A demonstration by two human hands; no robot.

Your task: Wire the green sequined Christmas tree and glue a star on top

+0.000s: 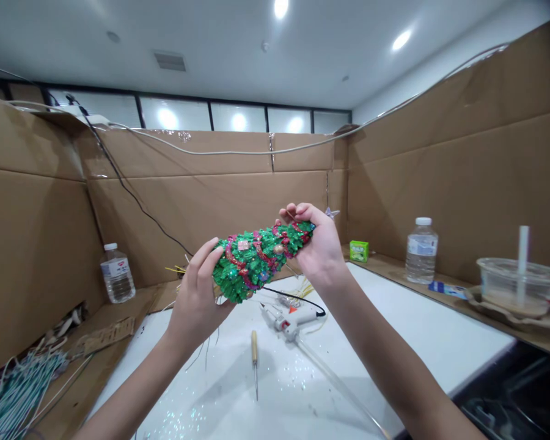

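Note:
I hold a small green glittery Christmas tree (256, 260) with red garland and round ornaments, tilted on its side above the white table (407, 330). My left hand (197, 299) cups its wide base, fingers wrapped round the lower branches. My right hand (316, 241) is closed on the narrow top, fingers pinched around the tip. Below the tree lie a white glue gun (288, 321) with a black cord and a wooden-handled awl (255, 360).
Cardboard walls enclose the table. A water bottle (117, 273) stands at the left, another bottle (420, 250) and a green box (359, 250) at the right. A plastic cup with a straw (513, 284) sits far right. Bundled wires (13, 391) lie at lower left.

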